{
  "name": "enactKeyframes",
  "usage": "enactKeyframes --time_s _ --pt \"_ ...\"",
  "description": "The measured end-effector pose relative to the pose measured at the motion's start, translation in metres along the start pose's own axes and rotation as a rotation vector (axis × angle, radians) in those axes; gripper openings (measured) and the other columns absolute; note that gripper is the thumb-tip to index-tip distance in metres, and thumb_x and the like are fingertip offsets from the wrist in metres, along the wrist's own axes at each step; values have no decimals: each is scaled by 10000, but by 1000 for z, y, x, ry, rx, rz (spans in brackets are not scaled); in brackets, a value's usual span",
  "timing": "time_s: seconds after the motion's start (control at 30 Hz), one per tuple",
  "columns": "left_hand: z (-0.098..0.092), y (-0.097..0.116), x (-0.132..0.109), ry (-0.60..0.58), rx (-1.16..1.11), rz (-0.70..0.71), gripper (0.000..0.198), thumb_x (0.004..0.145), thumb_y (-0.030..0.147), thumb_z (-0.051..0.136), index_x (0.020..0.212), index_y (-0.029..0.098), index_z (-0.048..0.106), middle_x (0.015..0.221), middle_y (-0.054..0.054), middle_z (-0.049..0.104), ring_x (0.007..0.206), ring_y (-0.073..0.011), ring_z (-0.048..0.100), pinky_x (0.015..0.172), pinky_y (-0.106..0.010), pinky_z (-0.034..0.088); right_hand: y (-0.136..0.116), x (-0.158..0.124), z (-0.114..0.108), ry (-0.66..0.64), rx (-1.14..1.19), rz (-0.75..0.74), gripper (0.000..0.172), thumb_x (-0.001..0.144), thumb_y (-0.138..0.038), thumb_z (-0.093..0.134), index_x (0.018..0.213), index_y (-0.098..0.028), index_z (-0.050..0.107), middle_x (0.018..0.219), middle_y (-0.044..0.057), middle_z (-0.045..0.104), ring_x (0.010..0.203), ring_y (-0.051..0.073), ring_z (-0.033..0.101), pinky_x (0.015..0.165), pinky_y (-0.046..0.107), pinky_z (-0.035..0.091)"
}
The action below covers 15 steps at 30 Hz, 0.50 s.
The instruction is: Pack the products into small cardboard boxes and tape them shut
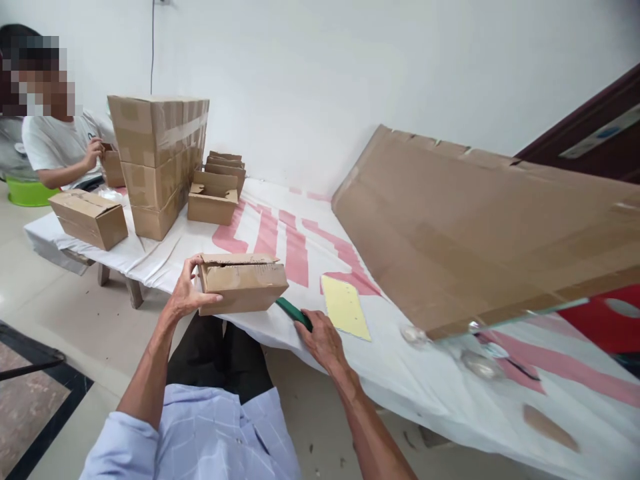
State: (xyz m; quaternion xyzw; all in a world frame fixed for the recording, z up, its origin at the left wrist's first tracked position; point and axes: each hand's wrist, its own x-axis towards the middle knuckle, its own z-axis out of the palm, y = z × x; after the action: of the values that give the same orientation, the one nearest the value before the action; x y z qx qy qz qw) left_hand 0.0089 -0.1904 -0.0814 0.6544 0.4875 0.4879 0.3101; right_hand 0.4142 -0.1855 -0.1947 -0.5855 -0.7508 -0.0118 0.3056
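A small brown cardboard box [244, 288] is gripped at its left end by my left hand [186, 293], thumb along the front side and fingers at the top edge. It is held at the near edge of the table, and its top flap stands slightly raised, leaving a dark gap. My right hand [323, 338] is closed around a slim dark green tool [294, 312] whose far end points at the box's lower right corner; its exact kind cannot be made out. Just beyond that hand, a pale yellow sheet [346, 307] lies on the white-and-red table cover [280, 233].
Taped cardboard boxes [165, 167] are stacked at the back left, beside open boxes [214, 197] and one closed box [90, 217]. A large cardboard sheet [475, 227] leans on the right. Across the table's left end, a person [70, 147] handles a box.
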Motion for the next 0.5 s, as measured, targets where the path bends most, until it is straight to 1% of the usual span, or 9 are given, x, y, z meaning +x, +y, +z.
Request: enactKeyframes --time_s 0.1,0.17,0.23,0.3,0.4,0.5 --pt "2 -6 -5 -63 -41 19 1107 619 503 956 1542 279 388 1680 -185 411 1571 -421 399 1192 -586 436 2 -1 0 -16 3 5 355 956 -393 537 1166 -178 726 1049 134 719 980 301 663 889 441 567" --pt "5 -16 -9 -89 -83 14 1254 612 483 953 1648 291 272 1704 -202 376 1597 -434 355 1200 -598 429 4 -3 0 -28 9 10 369 959 -409 532 1171 -178 726 1054 134 719 992 303 667 891 443 567" --pt "8 -27 -14 -91 -130 -24 1401 583 461 958 1708 296 138 1727 -217 340 1618 -440 314 1226 -607 402 6 -4 -1 -42 17 6 384 965 -427 531 1181 -176 725 1063 135 723 1006 306 673 902 445 567" --pt "13 -38 -18 -87 -176 -68 1479 555 452 962 1726 267 77 1728 -235 334 1628 -443 296 1261 -609 354 8 -5 -1 -52 20 3 400 967 -443 531 1188 -171 725 1080 141 728 1026 311 678 919 450 565" --pt "18 -48 -24 -69 -197 -98 1493 532 456 977 1730 225 117 1728 -251 333 1631 -455 288 1289 -600 314 10 -7 -1 -64 19 12 418 966 -461 526 1181 -164 727 1097 152 731 1049 321 682 939 462 563" --pt "22 -48 -27 -34 -185 -118 1471 518 438 997 1722 222 181 1722 -250 350 1623 -467 300 1267 -589 357 12 -7 -2 -96 27 32 433 965 -481 521 1188 -168 721 1108 152 732 1057 323 680 948 469 560"
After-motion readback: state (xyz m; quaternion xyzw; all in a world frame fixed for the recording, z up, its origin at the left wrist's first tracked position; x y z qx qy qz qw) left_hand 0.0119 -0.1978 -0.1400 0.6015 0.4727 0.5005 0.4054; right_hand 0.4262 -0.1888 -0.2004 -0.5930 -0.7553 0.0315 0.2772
